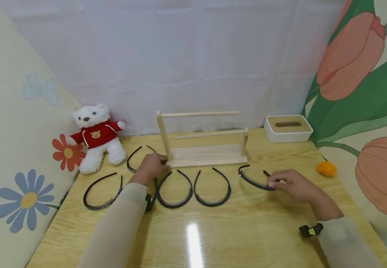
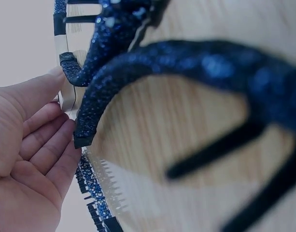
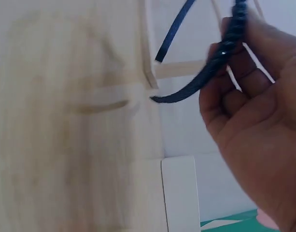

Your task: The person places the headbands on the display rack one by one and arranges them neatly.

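Note:
My right hand (image 1: 292, 184) pinches a dark toothed headband (image 1: 255, 182) by its curved band, right of the others. In the right wrist view, that headband (image 3: 220, 60) sits between thumb and fingers, its tips pointing away from the palm. At the left end of a pale wooden rack (image 1: 210, 160), my left hand (image 1: 151, 167) has its fingertips on the base. Its thumb (image 2: 44, 89) and fingers lie on either side of the base's end in the left wrist view. Glittery blue-black headbands (image 2: 181, 60) fill much of that view.
Two headbands (image 1: 213, 203) lie in front of the rack, others around the left forearm. A rod (image 1: 201, 114) extends from the rack's tall left post. Behind stand a white teddy bear (image 1: 94, 143) and a tissue box (image 1: 288, 130); an orange fluffy ball (image 1: 326, 169) is at right.

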Demonstrator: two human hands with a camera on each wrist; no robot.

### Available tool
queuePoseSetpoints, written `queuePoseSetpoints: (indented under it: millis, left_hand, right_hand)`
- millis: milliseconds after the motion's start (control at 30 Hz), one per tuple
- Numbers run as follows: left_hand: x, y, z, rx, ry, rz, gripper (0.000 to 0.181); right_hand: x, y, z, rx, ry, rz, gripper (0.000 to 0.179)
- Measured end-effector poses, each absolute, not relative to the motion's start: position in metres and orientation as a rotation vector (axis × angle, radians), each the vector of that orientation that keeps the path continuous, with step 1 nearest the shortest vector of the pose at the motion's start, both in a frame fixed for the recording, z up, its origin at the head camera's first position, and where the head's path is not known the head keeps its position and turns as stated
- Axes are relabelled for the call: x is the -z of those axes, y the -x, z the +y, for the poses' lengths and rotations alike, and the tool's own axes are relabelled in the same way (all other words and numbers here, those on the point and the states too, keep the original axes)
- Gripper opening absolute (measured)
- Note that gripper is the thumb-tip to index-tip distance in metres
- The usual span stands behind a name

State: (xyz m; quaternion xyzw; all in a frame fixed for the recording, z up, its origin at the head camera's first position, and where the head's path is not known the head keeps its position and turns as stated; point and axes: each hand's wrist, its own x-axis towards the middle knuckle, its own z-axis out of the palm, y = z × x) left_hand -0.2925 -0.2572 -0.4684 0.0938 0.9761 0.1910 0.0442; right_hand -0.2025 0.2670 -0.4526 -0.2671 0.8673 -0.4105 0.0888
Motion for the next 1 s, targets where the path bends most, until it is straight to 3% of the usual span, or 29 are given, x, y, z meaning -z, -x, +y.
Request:
queuePoseSetpoints:
  millis: [233, 500, 700, 1000]
  left_hand:
    - [0.466, 0.291, -0.254, -0.575, -0.293, 2.977, 0.031]
    - [0.467, 0.292, -0.257, -0.574, -0.266, 2.972, 0.036]
    - [0.467, 0.292, -0.256, -0.575, -0.25, 2.953, 0.041]
    - [0.467, 0.293, -0.257, -0.597, -0.215, 2.942, 0.044]
  right_hand:
    - [0.444, 0.202, 0.277, 1.73, 0.647, 2.468, 0.022]
    - [0.425, 0.225, 0.265, 2.588, 0.646, 1.582, 0.03]
    - [0.402, 0.25, 0.254, 2.755, 0.303, 1.587, 0.028]
    - [0.374, 0.279, 0.227, 2.896, 0.104, 1.51, 0.028]
